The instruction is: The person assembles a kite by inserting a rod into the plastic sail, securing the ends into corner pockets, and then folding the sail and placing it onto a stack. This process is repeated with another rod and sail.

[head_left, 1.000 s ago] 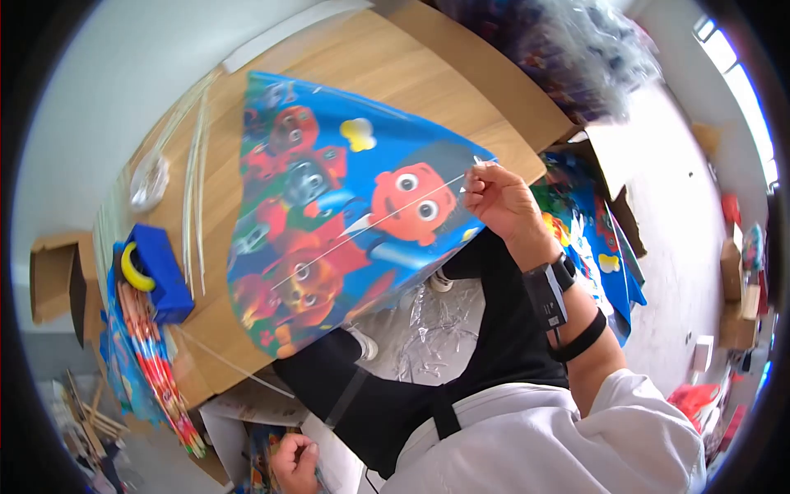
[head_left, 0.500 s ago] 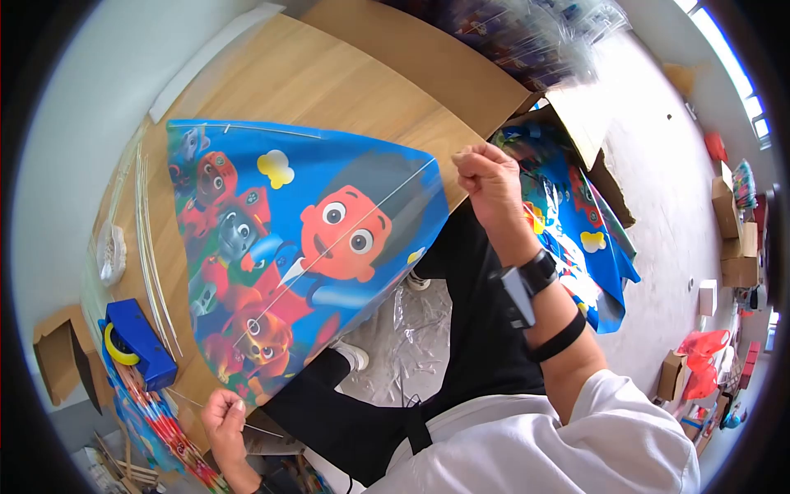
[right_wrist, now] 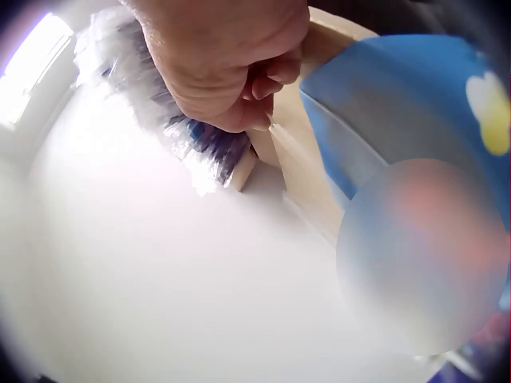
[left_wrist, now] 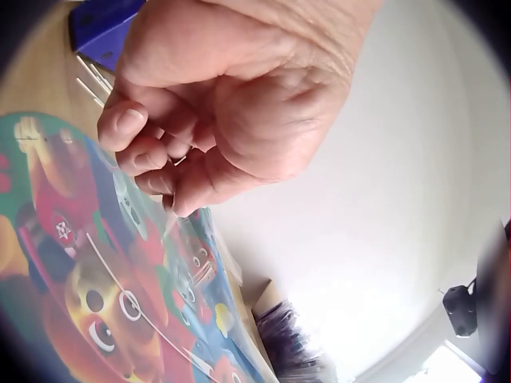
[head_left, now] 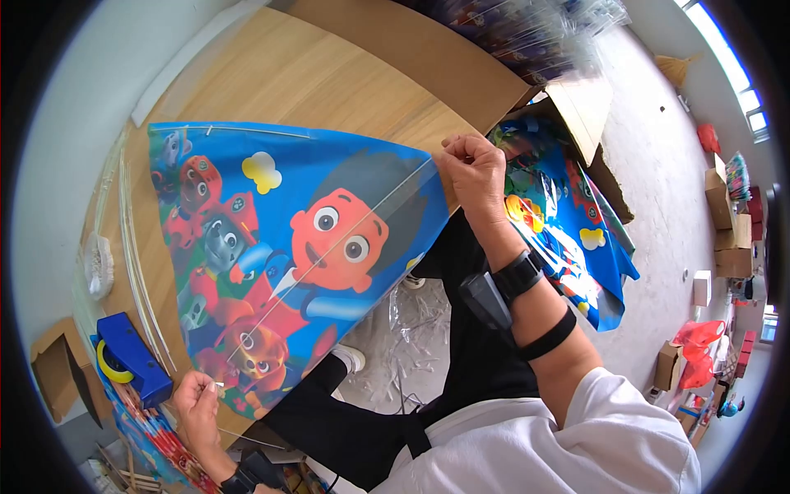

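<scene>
A blue printed sheet (head_left: 271, 255) with cartoon figures lies on the wooden table, a thin pale rod (head_left: 370, 216) running along its middle. My left hand (head_left: 200, 416) is beside its lower left edge, thumb and fingers pinching a small white piece (head_left: 218, 384). In the left wrist view that hand (left_wrist: 231, 96) is curled over the sheet (left_wrist: 104, 295). My right hand (head_left: 479, 177) is curled by the pointed right end. The right wrist view shows its fingertips pinched on a small pale bit (right_wrist: 272, 125), a short gap from the sheet (right_wrist: 383, 96).
Left of the sheet lie pale rods (head_left: 132, 255) and a blue tape dispenser (head_left: 136, 358) with yellow tape. More printed sheets (head_left: 568, 239) stand in a box at the right. Clear-wrapped packs (head_left: 527, 37) lie at the back, and plastic scraps (head_left: 411, 337) on the floor.
The left hand has come up from the lower edge to the sheet's lower left. The right hand has let go of the sheet's raised point, and the sheet lies flatter on the table.
</scene>
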The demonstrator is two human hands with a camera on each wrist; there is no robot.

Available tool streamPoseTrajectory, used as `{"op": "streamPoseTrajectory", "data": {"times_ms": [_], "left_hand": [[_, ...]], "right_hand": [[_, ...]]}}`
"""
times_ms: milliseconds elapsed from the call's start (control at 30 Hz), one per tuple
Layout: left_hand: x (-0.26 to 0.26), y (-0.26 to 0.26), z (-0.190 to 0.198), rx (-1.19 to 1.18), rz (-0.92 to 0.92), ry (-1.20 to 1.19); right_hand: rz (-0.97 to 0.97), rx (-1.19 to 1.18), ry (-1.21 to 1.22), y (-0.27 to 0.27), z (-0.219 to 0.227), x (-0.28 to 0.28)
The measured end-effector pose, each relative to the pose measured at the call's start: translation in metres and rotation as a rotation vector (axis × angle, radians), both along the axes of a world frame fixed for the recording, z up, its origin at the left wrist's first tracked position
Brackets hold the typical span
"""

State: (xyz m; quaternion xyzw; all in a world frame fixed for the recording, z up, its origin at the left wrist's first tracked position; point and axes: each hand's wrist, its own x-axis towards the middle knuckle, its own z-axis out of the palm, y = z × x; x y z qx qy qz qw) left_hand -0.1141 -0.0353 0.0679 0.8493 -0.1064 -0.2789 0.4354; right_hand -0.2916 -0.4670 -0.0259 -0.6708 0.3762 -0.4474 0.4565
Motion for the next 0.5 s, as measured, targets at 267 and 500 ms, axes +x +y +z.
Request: {"op": "streamPoseTrajectory", "data": {"times_ms": [267,500], "left_hand": [[0.006,0.013,-0.009,0.021,-0.006,0.031],[0.006,0.014,-0.012,0.027,0.043,0.052]], "right_hand": [[0.033,0.125,0.162,0.016,0.003,-0.011],[0.049,0.088,0.142,0.019,-0.001,-0.007]]}}
